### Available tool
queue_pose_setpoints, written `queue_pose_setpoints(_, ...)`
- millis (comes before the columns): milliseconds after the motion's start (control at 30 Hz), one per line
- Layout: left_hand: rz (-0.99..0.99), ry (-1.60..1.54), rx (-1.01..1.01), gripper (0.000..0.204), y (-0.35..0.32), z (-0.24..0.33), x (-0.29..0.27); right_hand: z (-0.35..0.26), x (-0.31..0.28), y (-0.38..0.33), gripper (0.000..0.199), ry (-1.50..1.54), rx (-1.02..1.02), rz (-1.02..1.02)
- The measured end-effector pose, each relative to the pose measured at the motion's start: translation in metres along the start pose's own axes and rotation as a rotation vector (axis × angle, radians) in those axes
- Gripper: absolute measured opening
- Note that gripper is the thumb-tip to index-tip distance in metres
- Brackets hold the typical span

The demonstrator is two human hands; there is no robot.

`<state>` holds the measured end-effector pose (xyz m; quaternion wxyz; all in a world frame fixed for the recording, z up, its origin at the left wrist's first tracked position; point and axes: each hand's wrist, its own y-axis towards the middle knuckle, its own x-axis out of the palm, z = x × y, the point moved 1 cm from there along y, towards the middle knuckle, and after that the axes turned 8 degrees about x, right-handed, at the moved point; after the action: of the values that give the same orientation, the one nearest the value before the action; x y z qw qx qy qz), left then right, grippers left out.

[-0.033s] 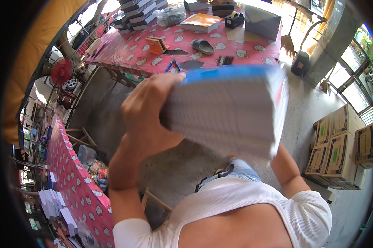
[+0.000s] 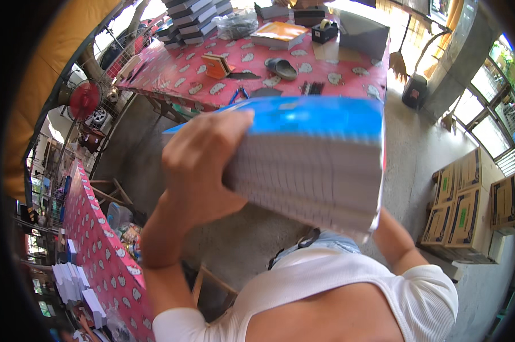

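Within the left hand (image 2: 199,162), head view: thick blue-covered paper block (image 2: 311,171), clamped at its left end. Behind the block, right hand hidden; its hold cannot be told. Beyond the grip, grey slipper (image 2: 281,69) on pink table (image 2: 183,80).

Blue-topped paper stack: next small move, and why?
I'd probably press the right end of the blue-topped paper stack together: the left hand grips the left end, while the layers look more spread toward the right, though viewing angle may exaggerate that. The right hand is hidden by the stack, so its support can't be confirmed.
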<state>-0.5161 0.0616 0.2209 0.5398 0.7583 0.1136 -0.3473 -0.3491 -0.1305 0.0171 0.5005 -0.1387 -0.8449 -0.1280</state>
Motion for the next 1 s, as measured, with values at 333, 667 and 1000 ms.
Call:
queue_pose_setpoints(333, -0.574, 0.083, 0.313, 0.020, -0.042, -0.113, 0.047, -0.004, -0.001, 0.164, 0.079, 0.218, 0.577, 0.327)
queue_pose_setpoints(667, -0.074, 0.561, 0.275, 0.038, -0.031, -0.314, 0.066, -0.065, -0.019, 0.351, 0.051, 0.118, -0.029, 0.338)
queue_pose_setpoints(1000, 0.190, -1.878, -1.374, 0.082, -0.060, -0.555, 0.233, -0.165, -0.096, 0.445, 0.033, -0.178, -0.296, 0.447)
